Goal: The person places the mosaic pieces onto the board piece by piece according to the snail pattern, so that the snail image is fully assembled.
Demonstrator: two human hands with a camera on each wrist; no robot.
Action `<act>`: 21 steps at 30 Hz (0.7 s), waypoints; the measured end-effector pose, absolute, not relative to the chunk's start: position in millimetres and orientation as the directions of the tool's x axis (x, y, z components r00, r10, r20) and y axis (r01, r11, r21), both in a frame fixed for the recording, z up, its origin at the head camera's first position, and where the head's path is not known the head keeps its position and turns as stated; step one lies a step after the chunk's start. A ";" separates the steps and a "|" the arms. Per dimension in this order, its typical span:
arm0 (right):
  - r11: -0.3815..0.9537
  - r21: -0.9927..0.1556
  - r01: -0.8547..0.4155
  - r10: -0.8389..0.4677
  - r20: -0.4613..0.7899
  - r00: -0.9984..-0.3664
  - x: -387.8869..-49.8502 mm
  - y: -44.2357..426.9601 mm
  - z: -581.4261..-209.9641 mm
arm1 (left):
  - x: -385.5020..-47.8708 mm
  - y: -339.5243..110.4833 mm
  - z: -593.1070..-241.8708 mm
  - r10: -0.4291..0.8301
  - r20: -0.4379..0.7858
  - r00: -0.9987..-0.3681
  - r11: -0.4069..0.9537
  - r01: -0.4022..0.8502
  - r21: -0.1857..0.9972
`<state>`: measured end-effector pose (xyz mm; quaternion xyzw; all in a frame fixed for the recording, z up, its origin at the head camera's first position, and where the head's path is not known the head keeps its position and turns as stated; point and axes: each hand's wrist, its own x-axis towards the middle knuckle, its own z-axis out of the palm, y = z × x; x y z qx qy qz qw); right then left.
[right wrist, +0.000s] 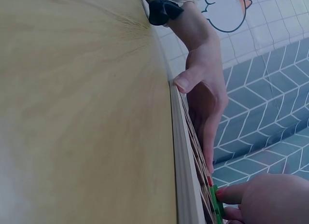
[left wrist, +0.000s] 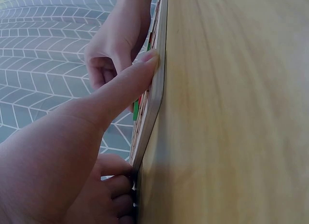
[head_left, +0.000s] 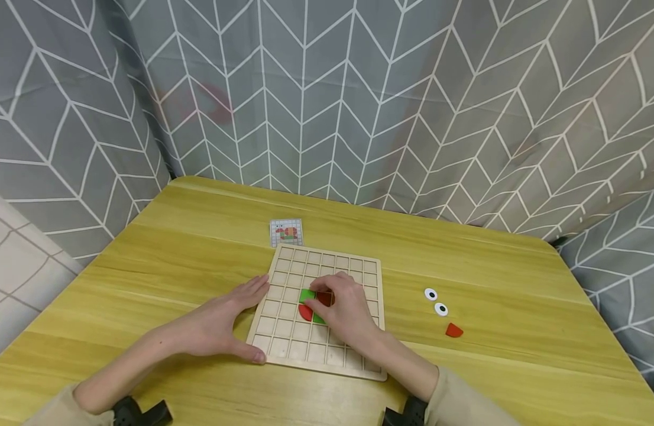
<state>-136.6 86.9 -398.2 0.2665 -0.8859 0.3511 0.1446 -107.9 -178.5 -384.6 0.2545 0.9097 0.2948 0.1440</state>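
Note:
A wooden grid board [head_left: 279, 343] lies on the table. My left hand [head_left: 220, 322] rests along its left side, fingers straight at the far part of the edge and thumb touching the near corner. Over the middle of the board, my right hand [head_left: 350, 310] has its thumb and index finger pinched about a green square piece [head_left: 306, 295]. Beside that square are a red rounded piece [head_left: 304, 312], a dark red piece [head_left: 324, 298] and another green piece [head_left: 319, 319], partly hidden by the right hand. In the right wrist view a fingertip touches a green piece [right wrist: 217, 201].
A small picture card [head_left: 286, 231] lies just beyond the board's far left corner. To the right of the board are two round eye pieces [head_left: 430, 294] and a red quarter-round piece [head_left: 454, 331]. A patterned grey curtain [head_left: 327, 100] hangs behind the wooden table [head_left: 518, 367].

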 end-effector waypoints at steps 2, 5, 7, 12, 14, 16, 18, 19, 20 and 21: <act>0.618 -0.537 -0.574 -0.372 0.444 -0.815 -136.5 86.8 -398.5 | -107.5 -178.5 -384.6 0.549 -0.112 -0.829 0.696 0.378 0.611; 0.623 -0.531 -0.574 -0.371 0.446 -0.815 -135.7 86.3 -398.1 | -107.2 -178.0 -383.8 0.546 -0.114 -0.830 0.697 0.374 0.612; 0.622 -0.529 -0.578 -0.369 0.452 -0.812 -135.2 85.9 -397.6 | -107.0 -178.0 -383.7 0.548 -0.111 -0.829 0.694 0.377 0.613; 0.612 -0.526 -0.590 -0.371 0.468 -0.802 -135.3 85.5 -397.9 | -106.6 -178.5 -383.7 0.554 -0.111 -0.825 0.691 0.382 0.614; 0.610 -0.525 -0.594 -0.372 0.473 -0.799 -135.7 85.6 -398.5 | -106.8 -178.5 -383.6 0.552 -0.115 -0.826 0.693 0.378 0.614; 0.608 -0.526 -0.596 -0.372 0.475 -0.798 -135.7 85.6 -398.6 | -106.8 -178.6 -383.5 0.552 -0.115 -0.826 0.693 0.378 0.614; 0.607 -0.528 -0.593 -0.370 0.473 -0.800 -135.7 85.6 -399.1 | -106.6 -178.6 -383.3 0.551 -0.116 -0.826 0.693 0.376 0.615; 0.608 -0.531 -0.590 -0.370 0.469 -0.802 -135.5 85.7 -399.2 | -106.5 -178.6 -383.2 0.551 -0.116 -0.827 0.693 0.376 0.615; 0.608 -0.534 -0.588 -0.369 0.465 -0.805 -135.4 85.6 -399.1 | -106.3 -178.7 -383.1 0.551 -0.116 -0.827 0.693 0.375 0.616; 0.607 -0.539 -0.584 -0.367 0.461 -0.808 -135.2 85.6 -398.8 | -106.1 -178.7 -383.1 0.552 -0.114 -0.826 0.692 0.377 0.616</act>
